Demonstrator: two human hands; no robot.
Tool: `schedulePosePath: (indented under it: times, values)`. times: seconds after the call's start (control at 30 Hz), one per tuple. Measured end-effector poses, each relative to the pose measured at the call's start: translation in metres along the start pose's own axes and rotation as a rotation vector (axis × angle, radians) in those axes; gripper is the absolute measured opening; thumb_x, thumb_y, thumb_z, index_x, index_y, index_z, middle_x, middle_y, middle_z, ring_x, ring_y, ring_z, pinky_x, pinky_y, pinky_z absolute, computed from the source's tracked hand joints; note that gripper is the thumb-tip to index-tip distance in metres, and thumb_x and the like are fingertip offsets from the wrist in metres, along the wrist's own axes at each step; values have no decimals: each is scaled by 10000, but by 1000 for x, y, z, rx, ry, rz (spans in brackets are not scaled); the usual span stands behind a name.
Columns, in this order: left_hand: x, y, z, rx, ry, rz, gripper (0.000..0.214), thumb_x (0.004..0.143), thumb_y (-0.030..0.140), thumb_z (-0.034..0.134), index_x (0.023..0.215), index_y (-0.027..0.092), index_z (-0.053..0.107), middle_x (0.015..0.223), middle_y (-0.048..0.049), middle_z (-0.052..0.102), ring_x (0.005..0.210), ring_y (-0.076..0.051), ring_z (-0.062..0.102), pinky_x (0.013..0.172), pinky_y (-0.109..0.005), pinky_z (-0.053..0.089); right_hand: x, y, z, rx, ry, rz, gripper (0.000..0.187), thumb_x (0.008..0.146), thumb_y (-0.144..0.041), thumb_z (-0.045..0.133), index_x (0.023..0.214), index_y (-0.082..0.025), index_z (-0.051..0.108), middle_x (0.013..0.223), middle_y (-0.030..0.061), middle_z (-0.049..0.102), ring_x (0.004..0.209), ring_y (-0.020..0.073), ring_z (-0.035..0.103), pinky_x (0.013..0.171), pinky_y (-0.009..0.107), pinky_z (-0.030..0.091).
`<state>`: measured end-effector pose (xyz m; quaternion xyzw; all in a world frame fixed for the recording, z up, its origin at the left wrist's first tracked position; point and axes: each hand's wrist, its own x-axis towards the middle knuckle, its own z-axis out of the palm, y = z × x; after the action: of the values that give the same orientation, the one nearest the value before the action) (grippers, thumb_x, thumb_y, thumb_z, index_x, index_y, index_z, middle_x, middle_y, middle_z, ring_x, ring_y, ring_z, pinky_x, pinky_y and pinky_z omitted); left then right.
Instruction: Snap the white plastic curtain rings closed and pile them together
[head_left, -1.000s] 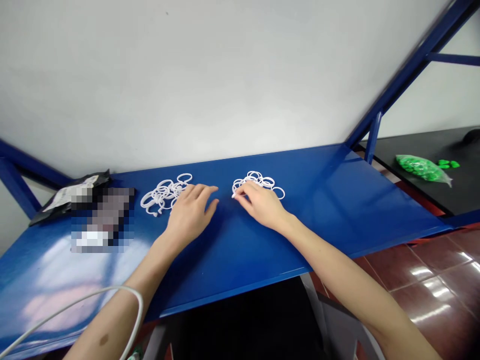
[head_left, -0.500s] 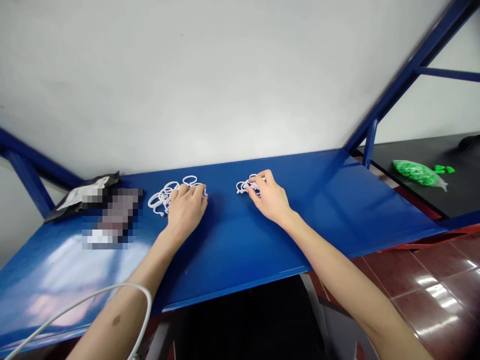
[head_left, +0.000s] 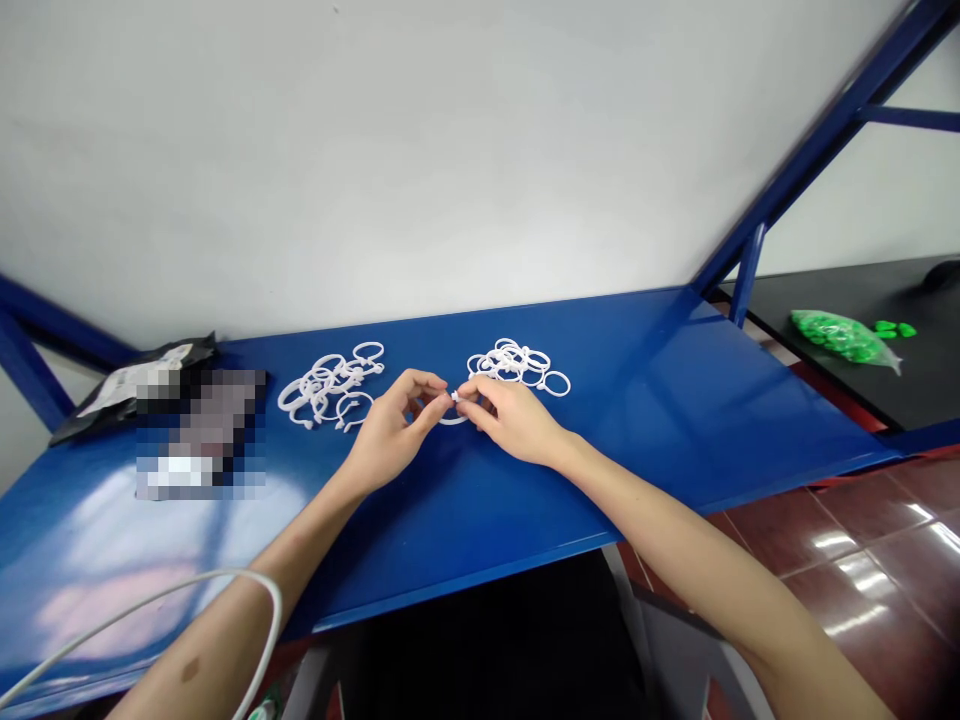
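Observation:
A white plastic snap ring [head_left: 453,421] is pinched between my two hands over the middle of the blue table [head_left: 480,500]. My left hand [head_left: 396,428] has thumb and fingers closed on its left side, and my right hand [head_left: 517,418] grips the right side. The ends of the ring meet between the fingertips; whether they are joined I cannot tell. To the left lies a loose pile of white rings [head_left: 328,384], several with gaps between their knobbed ends. Behind my right hand sits another pile of white rings [head_left: 511,361], which look closed.
On the table's left are a black plastic packet [head_left: 135,390] and a blurred dark flat item [head_left: 225,410]. A white cable [head_left: 150,600] loops over my left forearm. Blue frame bars [head_left: 795,180] rise at the right, beyond them a bag of green pieces [head_left: 844,335] on a black table.
My left hand has come right from the left pile, my right hand left from the right pile. They now meet around one ring. Both piles are more exposed.

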<state>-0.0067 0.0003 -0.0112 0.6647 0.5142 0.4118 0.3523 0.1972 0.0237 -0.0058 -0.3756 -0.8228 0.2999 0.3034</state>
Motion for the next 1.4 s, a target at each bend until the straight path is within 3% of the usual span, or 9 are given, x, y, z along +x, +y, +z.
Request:
schedulePosePath:
  times: [0.17,0.4,0.57,0.73,0.9,1.13,1.27,1.4]
  values:
    - [3,-2,-1,-50,-28,-17,306,917,491,650,1035,209,667,1052,-57,725,946,-194,686,801,-308,528,0,1,0,63,63,46,129,1031,-300,564,1033,-204,650,928,12,748,782,147,685,719,259,461]
    - [2,-6,1,62,1,-10,278,908,475,658,989,214,707,934,-27,755,797,-173,684,709,-293,508,0,1,0,-7,33,-35,154,1054,-283,532,1049,-217,671,996,14,749,861,149,682,762,259,457]
    - [-1,-12,3,166,44,101,213,896,425,696,922,218,738,842,-12,767,713,-159,674,649,-273,495,-1,7,1,-35,-5,-92,144,1052,-233,525,1055,-221,669,1042,22,742,933,164,677,816,279,466]
    - [-3,-15,6,213,87,320,123,911,325,707,879,218,759,824,-6,766,663,-128,666,610,-239,510,-1,13,-1,-44,-54,-120,135,1040,-213,543,1002,-220,672,993,22,734,909,170,674,805,282,466]
    - [-5,-16,7,236,94,471,71,914,236,710,884,222,773,886,-17,789,758,-134,731,694,-227,566,-2,15,-2,-66,-79,-144,141,1033,-192,545,983,-217,675,986,21,727,894,168,670,784,279,466]
    - [-4,-18,8,252,53,486,124,939,291,683,898,237,787,872,-24,800,754,-151,726,691,-259,589,-5,20,0,-147,-98,-161,140,1039,-206,542,1000,-221,676,974,18,713,859,163,660,753,271,460]
    - [0,-19,4,316,58,497,152,958,307,655,934,234,785,894,-29,801,763,-155,715,694,-268,580,-4,16,5,-149,-46,-136,133,1047,-218,538,1007,-214,664,990,18,721,882,164,671,771,274,474]
    - [17,-27,-8,576,83,478,253,974,360,609,1108,223,774,1072,-75,794,982,-244,694,913,-400,559,1,10,9,-237,65,-71,128,1052,-271,546,1041,-206,656,1056,34,719,942,179,679,781,285,491]
